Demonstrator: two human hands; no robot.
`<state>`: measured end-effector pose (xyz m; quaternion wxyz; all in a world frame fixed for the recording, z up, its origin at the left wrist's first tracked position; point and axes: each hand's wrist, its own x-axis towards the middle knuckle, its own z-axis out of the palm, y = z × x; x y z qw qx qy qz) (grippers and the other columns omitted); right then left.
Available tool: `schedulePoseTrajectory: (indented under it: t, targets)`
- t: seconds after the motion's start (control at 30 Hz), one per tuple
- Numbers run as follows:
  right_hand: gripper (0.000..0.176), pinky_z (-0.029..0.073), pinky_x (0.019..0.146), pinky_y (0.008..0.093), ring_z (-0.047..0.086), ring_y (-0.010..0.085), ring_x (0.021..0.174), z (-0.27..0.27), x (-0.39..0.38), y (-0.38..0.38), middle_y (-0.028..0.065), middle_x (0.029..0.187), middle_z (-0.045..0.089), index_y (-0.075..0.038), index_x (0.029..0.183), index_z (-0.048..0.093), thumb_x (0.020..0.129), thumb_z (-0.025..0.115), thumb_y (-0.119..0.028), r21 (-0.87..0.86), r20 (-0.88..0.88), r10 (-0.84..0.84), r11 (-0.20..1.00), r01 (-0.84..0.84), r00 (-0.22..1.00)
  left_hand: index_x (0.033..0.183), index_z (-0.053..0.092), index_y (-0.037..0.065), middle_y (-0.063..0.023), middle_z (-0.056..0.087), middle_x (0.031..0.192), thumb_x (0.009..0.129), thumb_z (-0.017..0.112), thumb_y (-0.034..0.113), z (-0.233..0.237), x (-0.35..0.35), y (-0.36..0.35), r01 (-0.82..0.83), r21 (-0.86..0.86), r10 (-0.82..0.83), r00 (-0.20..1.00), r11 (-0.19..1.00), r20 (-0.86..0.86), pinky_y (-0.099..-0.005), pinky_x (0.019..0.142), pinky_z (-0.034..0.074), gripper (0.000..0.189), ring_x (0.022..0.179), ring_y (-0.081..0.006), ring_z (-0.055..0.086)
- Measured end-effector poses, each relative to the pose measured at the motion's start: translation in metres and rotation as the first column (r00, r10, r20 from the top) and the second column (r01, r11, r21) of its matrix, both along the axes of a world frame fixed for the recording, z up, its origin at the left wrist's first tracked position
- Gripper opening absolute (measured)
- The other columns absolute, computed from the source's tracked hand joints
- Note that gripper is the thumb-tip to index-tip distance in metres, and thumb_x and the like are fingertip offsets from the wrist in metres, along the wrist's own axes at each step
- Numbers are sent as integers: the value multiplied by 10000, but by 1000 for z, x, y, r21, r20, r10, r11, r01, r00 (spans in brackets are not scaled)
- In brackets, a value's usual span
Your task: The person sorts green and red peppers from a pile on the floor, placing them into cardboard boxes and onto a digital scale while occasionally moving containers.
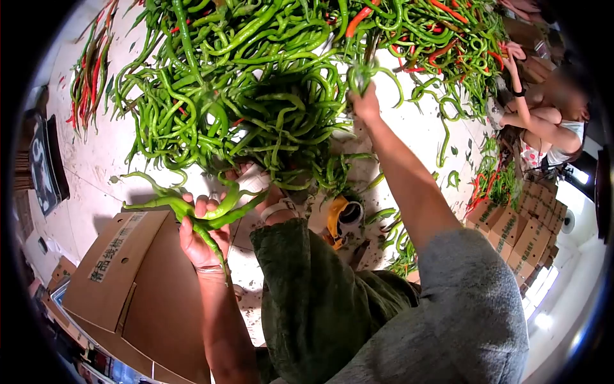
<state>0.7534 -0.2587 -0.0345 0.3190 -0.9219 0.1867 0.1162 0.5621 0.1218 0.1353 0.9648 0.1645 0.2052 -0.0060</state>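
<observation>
My left hand point(203, 249) is closed around several long green chili peppers point(214, 222), held beside the upper edge of a cardboard box point(165, 301). Their tips stick out on both sides of the fingers. With the arm stretched forward, my right hand point(366, 104) is at the right side of a large heap of green chili peppers point(256, 96) on the floor. Its fingers are closed on green chili peppers point(362, 75), which look blurred. A few red peppers point(361, 20) lie among the green ones.
A yellow tape dispenser point(334, 219) lies by my feet. Mostly red peppers point(89, 83) form a small pile at the far left. Another person point(547, 121) sits at the right edge of the heap. Stacked cardboard boxes point(518, 233) stand below that person. A dark stool-like object point(48, 166) is at left.
</observation>
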Motion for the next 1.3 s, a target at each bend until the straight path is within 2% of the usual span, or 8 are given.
schedulePoseTrajectory:
  t: [0.2, 0.33, 0.43, 0.5, 0.67, 0.87, 1.13, 1.3]
  targets:
    - [731, 311, 987, 287, 407, 195, 1179, 123, -120, 17, 140, 1271, 447, 49, 1374, 182, 800, 611, -93, 803, -186, 26, 579, 137, 982, 1131, 437, 102, -7, 441, 836, 832, 584, 208, -6, -1, -8, 42, 14, -41, 998, 999, -42, -411, 917, 410, 350, 860, -174, 502]
    - [723, 379, 883, 274, 498, 135, 930, 152, -142, 55, 20, 1021, 536, -1, 1357, 223, 762, 636, -6, 834, -95, 36, 548, 60, 995, 1072, 500, 57, -111, 541, 970, 780, 602, 89, -11, 5, -18, 248, -87, -254, 965, 965, -68, -462, 886, 455, 311, 842, -229, 554]
    - [619, 410, 825, 287, 494, 126, 903, 183, -131, 93, 22, 929, 518, -33, 1228, 375, 723, 719, -127, 601, -179, 222, 796, -72, 958, 1119, 494, 24, -201, 505, 1177, 735, 584, 21, 2, 24, -34, 303, 42, -296, 946, 952, -133, -410, 866, 472, 395, 868, -222, 582]
    - [859, 425, 888, 331, 518, 220, 1074, 204, -123, 119, 138, 1254, 494, -50, 1383, 233, 723, 734, -276, 606, -4, 341, 749, -269, 940, 1153, 481, -7, -210, 491, 1225, 719, 568, -2, 16, 33, -40, 365, 119, -350, 928, 923, -127, -383, 880, 463, 442, 896, -214, 587]
    - [819, 427, 871, 397, 505, 395, 1081, 239, -120, 165, 218, 1222, 497, -122, 1397, 231, 735, 701, -228, 478, 72, 536, 722, -501, 841, 1105, 536, -45, -139, 609, 1025, 723, 555, -32, 69, 41, -40, 315, 291, -263, 943, 904, -203, -316, 777, 488, 383, 890, -218, 597]
    - [551, 453, 668, 270, 549, 137, 726, 281, -121, 187, 73, 826, 562, -70, 1318, 406, 802, 598, -94, 634, 388, 372, 556, -538, 843, 953, 569, -33, -118, 621, 835, 755, 605, 13, 139, 35, -25, 73, 561, -57, 997, 825, -46, -344, 746, 496, 206, 787, -233, 600]
    - [402, 385, 930, 330, 513, 296, 1073, 397, -129, 162, 188, 1164, 531, 3, 1231, 478, 939, 390, -259, 155, 855, 314, 604, -782, 412, 953, 556, -20, -111, 621, 833, 762, 628, 38, 254, 4, -19, -164, 714, 39, 981, 681, 188, -346, 750, 493, 213, 771, -221, 604]
    - [532, 426, 843, 327, 558, 214, 925, 459, -144, 112, 158, 1024, 581, 59, 1178, 459, 948, 323, -400, 600, 795, -190, 388, -700, 576, 948, 595, -12, -104, 610, 887, 820, 604, 105, 295, -26, -4, -288, 484, 93, 917, 826, 387, -376, 849, 473, 173, 871, -219, 587]
